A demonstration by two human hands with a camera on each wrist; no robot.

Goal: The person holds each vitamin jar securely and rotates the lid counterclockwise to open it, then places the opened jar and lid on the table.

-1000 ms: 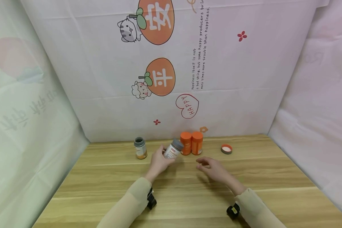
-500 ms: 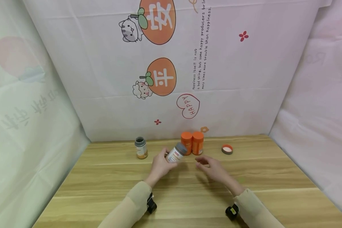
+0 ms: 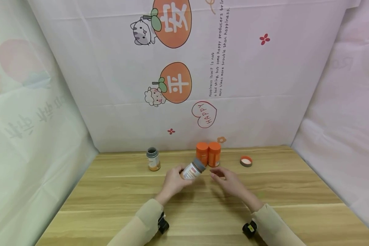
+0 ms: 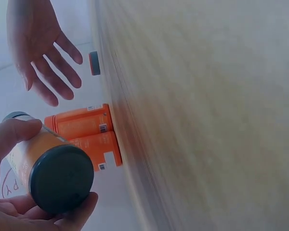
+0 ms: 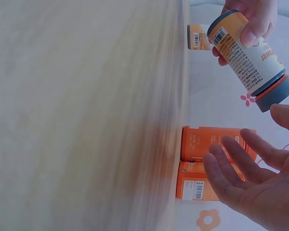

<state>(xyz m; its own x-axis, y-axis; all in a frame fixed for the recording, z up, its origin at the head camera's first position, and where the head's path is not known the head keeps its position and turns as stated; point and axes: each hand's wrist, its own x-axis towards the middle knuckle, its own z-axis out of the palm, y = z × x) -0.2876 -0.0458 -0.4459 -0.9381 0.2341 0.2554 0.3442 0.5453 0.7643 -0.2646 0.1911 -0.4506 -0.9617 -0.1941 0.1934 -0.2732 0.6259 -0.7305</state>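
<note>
My left hand (image 3: 173, 181) grips a white and orange supplement bottle (image 3: 190, 172) with a grey cap, holding it tilted above the table, cap end toward the right hand. In the left wrist view the bottle's dark base (image 4: 61, 179) faces the camera, thumb and fingers wrapped round its body. Just to the right, my right hand (image 3: 230, 183) hovers with fingers spread and slightly bent, holding nothing. The right wrist view shows its thumb close to the bottle's grey cap (image 5: 275, 93); whether they touch I cannot tell.
Two orange bottles (image 3: 214, 155) stand side by side near the back wall. An uncapped grey-necked bottle (image 3: 153, 160) stands at the left. A loose grey and orange cap (image 3: 246, 161) lies upturned at the right on the wooden table (image 3: 203, 222).
My left hand has brought the tilted bottle slightly right and nearer, closer to the right hand. The right hand has barely moved. The head view has shifted a little.
</note>
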